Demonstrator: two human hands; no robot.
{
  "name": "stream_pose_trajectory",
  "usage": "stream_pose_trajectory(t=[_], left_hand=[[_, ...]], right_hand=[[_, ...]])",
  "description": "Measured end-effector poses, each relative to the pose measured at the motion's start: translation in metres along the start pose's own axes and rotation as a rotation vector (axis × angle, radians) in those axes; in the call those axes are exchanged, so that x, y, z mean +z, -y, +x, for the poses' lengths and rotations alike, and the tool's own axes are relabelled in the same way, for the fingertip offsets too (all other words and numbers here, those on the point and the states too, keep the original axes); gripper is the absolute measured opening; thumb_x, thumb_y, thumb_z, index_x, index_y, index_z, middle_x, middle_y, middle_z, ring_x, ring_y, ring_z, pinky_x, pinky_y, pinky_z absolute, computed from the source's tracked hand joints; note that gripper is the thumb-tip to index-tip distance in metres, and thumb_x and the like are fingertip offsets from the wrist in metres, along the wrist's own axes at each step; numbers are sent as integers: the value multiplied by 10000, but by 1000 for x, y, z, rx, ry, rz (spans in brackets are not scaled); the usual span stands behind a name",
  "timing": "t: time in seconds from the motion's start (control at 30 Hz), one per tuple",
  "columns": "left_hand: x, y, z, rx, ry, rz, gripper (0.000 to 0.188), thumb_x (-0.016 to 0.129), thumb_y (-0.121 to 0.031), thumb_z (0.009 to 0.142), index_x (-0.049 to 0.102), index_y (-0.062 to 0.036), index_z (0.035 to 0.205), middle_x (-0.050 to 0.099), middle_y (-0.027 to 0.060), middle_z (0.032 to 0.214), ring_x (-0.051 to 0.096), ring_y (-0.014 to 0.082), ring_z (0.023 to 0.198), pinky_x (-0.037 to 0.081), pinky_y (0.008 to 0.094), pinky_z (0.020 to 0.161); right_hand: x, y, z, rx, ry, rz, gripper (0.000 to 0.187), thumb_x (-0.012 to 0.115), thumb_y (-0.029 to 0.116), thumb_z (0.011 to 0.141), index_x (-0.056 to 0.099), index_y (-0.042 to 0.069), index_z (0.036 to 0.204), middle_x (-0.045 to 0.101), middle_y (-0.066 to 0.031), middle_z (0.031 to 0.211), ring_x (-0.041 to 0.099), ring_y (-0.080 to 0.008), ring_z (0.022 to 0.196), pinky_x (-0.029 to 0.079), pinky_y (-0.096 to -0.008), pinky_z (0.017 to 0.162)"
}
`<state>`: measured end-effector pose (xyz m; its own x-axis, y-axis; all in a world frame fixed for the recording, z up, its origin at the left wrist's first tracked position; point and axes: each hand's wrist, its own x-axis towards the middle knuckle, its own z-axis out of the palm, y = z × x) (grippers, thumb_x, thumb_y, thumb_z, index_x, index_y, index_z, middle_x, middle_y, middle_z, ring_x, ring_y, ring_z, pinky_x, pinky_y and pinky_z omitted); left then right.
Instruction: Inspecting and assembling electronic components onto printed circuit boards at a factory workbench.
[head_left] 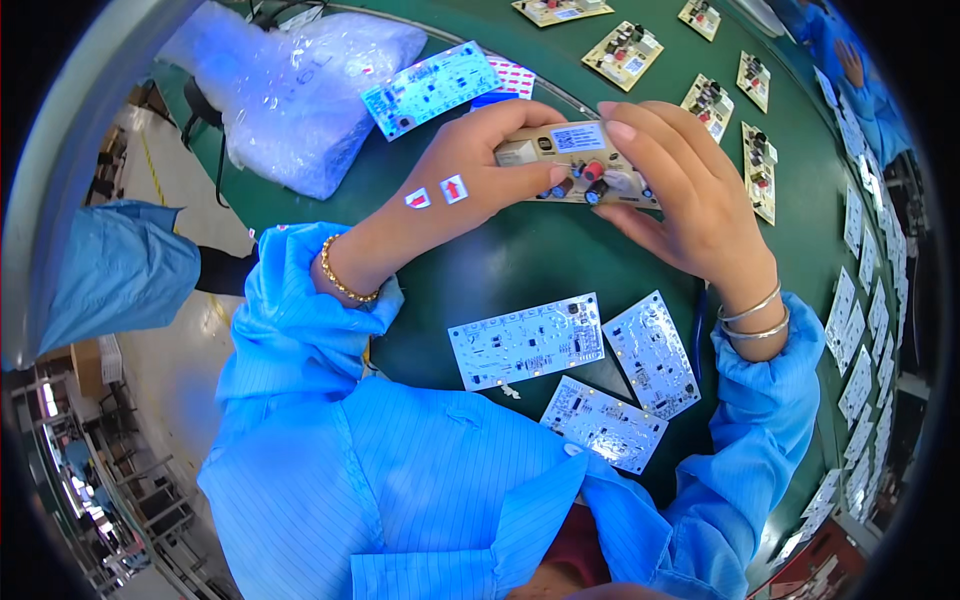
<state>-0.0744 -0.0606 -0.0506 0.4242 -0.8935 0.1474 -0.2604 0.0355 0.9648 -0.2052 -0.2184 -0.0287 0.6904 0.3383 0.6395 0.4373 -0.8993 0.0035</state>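
Between my two hands is a tan circuit board (570,170) with a white label, a red part and dark capacitors on its upper face. My left hand (490,165) grips its left end, thumb on the front near the components. On the back of that hand are two small white stickers with red arrows (454,189). Fingers of my right hand (685,185) wrap over the board's right end, with the thumb beneath it. Close to my body lie three white circuit boards, one on the left (528,340), one on the right (655,352) and one nearest me (605,425).
A clear plastic bag (300,95) sits at the far left, beside another white board (430,88) and a sheet of red arrow stickers (513,78). Several tan boards (622,55) lie at the far right. Many white boards line the right side, where another person's hand (850,65) shows.
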Motion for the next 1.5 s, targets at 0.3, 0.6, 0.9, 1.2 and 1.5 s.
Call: stream_pose_trajectory(t=[0.3, 0.6, 0.9, 1.2, 1.5], left_hand=[[3, 9, 2, 113, -69, 80, 224, 595, -109, 716, 551, 1, 906, 575, 95, 788, 544, 170, 703, 425, 284, 628], [5, 16, 3, 193, -113, 140, 225, 606, -88, 670, 543, -16, 873, 564, 116, 807, 537, 248, 731, 422, 316, 641], [2, 15, 0, 164, 19, 204, 297, 497, -27, 763, 458, -33, 1058, 513, 61, 943, 496, 117, 884, 412, 249, 762], [-7, 18, 4, 543, -196, 326, 331, 523, -19, 708, 473, -29, 1035, 438, 137, 1053, 441, 255, 974, 360, 321, 846], [-12, 5, -13, 663, 265, 600, 203, 594, -107, 650, 557, -17, 828, 537, 129, 756, 505, 298, 683, 403, 376, 628]], right_hand=[[8, -2, 0, -32, -30, -34, 546, 647, 93, 571, 477, 51, 1089, 517, -109, 1038, 529, -282, 868, 470, -338, 704], [8, -1, -3, -37, 29, -51, 702, 718, 16, 519, 389, 58, 1138, 504, -160, 1090, 527, -318, 903, 465, -373, 738], [10, 0, -7, -23, -39, -61, 559, 664, 71, 548, 480, 51, 1076, 522, -116, 1041, 539, -276, 863, 474, -333, 705], [-6, -6, -17, 12, -26, -76, 687, 736, 72, 555, 372, 60, 1137, 508, -172, 1088, 524, -329, 910, 452, -385, 757], [-48, -53, -70, 576, -282, -312, 565, 733, 205, 599, 401, 29, 1020, 501, -130, 966, 487, -253, 892, 393, -331, 763]])
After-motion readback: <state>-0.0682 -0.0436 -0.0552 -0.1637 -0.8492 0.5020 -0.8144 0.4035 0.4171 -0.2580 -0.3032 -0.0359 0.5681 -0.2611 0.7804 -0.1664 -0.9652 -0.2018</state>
